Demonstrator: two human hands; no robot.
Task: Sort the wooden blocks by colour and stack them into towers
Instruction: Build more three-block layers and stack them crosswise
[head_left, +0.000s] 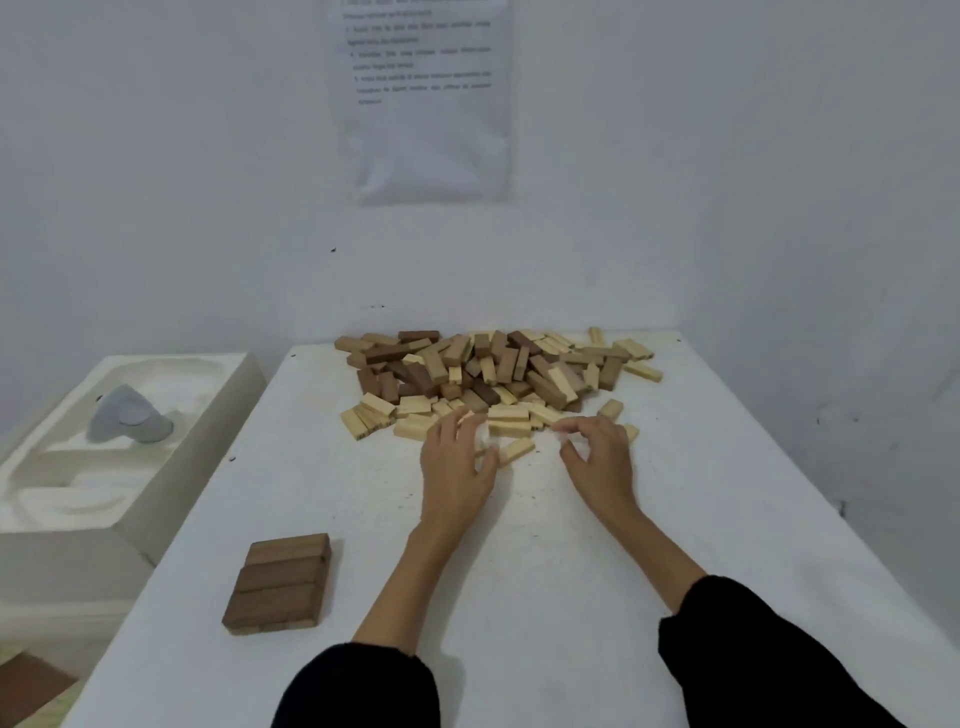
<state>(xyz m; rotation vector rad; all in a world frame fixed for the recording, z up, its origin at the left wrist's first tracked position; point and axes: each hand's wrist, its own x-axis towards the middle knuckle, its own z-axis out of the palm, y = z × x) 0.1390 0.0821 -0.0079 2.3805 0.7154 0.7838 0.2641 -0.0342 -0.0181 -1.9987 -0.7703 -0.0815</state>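
Your sleeves (363, 691) frame the bench (519, 582); left hand (457, 467) lies open by a pale block (515, 450), right hand (597, 462) blurred, grip unclear. Probably light, stiff wood: pinch its long sides.

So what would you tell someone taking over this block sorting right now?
Hands: left hand and right hand are both at the pile's near edge, fingers curled over pale blocks; blur hides whether either grips one.
Things: mixed pile at the far end of the table.
Done: a low dark brown stack at near left.
Left: nearly everything; pale and brown blocks lie unsorted.
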